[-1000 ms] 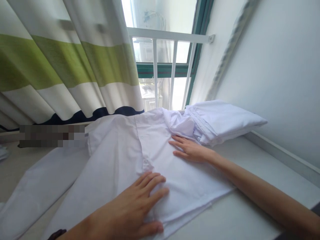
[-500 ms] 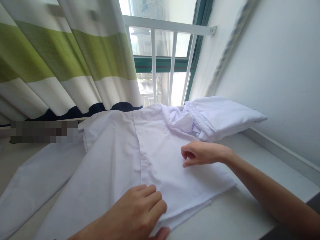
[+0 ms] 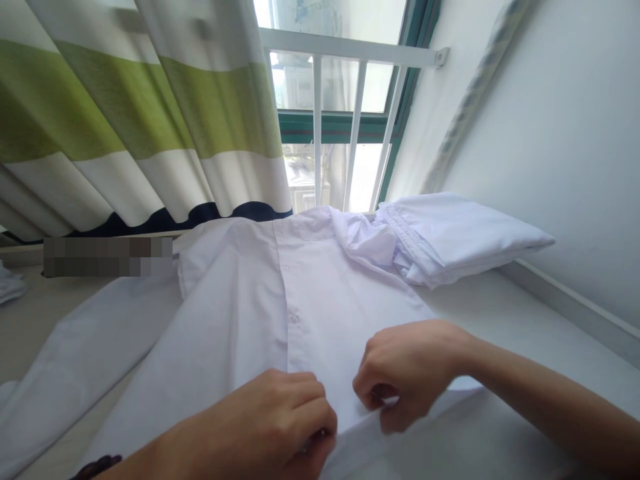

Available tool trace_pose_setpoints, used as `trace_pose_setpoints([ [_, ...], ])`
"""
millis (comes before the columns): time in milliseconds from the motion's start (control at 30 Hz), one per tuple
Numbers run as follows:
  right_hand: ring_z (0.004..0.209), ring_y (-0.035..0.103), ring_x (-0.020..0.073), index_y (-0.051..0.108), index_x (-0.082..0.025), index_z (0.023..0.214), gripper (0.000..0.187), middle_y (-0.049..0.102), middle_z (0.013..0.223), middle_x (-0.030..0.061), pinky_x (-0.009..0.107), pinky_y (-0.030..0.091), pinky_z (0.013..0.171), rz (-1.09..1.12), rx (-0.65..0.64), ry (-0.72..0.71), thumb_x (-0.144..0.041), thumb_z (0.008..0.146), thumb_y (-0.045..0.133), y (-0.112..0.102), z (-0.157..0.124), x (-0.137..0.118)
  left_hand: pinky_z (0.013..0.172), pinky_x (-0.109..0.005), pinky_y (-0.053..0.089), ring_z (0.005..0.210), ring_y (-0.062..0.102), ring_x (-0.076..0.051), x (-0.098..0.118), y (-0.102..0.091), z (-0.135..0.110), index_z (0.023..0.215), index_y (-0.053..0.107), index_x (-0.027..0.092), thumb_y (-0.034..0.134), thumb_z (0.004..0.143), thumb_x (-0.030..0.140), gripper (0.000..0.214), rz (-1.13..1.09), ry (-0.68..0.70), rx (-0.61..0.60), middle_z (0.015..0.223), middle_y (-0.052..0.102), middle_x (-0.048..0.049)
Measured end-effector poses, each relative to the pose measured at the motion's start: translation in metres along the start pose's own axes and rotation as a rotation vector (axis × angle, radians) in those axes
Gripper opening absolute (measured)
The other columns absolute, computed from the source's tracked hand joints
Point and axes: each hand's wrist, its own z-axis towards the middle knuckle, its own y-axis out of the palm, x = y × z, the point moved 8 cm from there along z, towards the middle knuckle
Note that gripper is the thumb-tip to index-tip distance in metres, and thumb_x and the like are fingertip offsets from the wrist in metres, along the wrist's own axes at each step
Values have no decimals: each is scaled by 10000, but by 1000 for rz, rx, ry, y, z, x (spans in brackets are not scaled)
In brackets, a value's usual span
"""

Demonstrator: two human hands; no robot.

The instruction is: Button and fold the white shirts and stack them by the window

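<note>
A white button-up shirt (image 3: 255, 287) lies spread out, front side up, with its button strip running down the middle. One sleeve (image 3: 110, 313) stretches out to the left. At the bottom hem my left hand (image 3: 280, 417) is closed, its thumb and fingers pinching the cloth. My right hand (image 3: 410, 367) is bent over the same hem just to the right, fingers curled and thumb beneath, with the edge of the cloth between them. The fingertips of both hands are partly hidden.
Folded white clothes (image 3: 475, 233) are stacked at the back right, touching the shirt. A striped curtain (image 3: 200, 113) hangs at the back left beside a white railing (image 3: 350, 47) and a window. A wall (image 3: 575, 133) rises on the right. Some white cloth (image 3: 10, 283) lies at the far left.
My right hand has come down from the middle of the shirt to its hem, near my left hand. My left hand's fingers have closed at the hem. The view has shifted slightly.
</note>
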Motion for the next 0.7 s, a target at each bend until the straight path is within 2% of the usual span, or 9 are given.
trace_pose_setpoints([
  [167,539,498,61,621,-170,748,197,526,599,-85,162,384,564,195,-193,63,-272,670,770,15,0,7,692,-169,450,745,612,-90,6,5,-2,890,598,206,564,873,168,55,-104,73,-106,817,651,35],
  [233,555,521,74,640,-164,763,234,554,613,-67,169,401,555,250,-187,107,-353,690,756,16,2,14,749,-185,465,809,622,-114,3,10,-1,931,602,214,589,878,254,68,-123,80,-135,863,664,19],
  [300,560,523,82,651,-157,800,261,572,630,-45,177,408,543,257,-66,80,-415,773,677,5,4,18,854,-250,463,904,606,-158,-7,7,1,961,608,214,563,893,314,130,-70,59,-52,937,662,-19],
  [367,605,549,103,656,-158,887,291,608,696,-8,208,439,589,161,174,69,-432,866,561,-16,6,24,964,-343,419,1043,559,-204,-28,-1,2,1033,609,202,484,928,319,201,50,-33,118,1078,634,-73],
  [433,805,606,164,630,-162,1057,348,658,926,70,292,476,764,-29,483,141,-441,913,479,-40,2,37,1056,-429,334,1236,444,-249,-54,-5,0,1231,540,181,415,953,344,346,178,-172,236,1304,533,-124],
  [467,981,593,209,588,-165,1166,402,629,1109,117,353,452,882,-124,612,198,-454,922,454,-47,0,45,1087,-462,286,1321,356,-265,-66,-3,-2,1338,459,177,389,960,380,434,222,-233,238,1409,446,-135],
  [533,1302,393,276,449,-168,1358,546,414,1428,160,454,310,1064,-243,736,318,-504,931,399,-50,-2,65,1119,-506,208,1414,194,-283,-84,9,-6,1463,285,193,340,961,469,576,253,-322,145,1530,268,-130],
  [600,1423,169,281,321,-177,1455,644,205,1548,140,488,181,1135,-258,687,407,-562,939,309,-38,1,86,1123,-535,174,1435,106,-300,-89,23,-12,1494,196,218,296,951,535,637,224,-373,11,1563,153,-124],
  [700,1442,35,272,201,-209,1501,693,65,1575,106,497,107,1156,-217,572,450,-607,935,231,-18,0,101,1108,-575,172,1432,34,-338,-75,28,-21,1501,129,253,298,921,603,699,143,-382,-108,1567,40,-133],
])
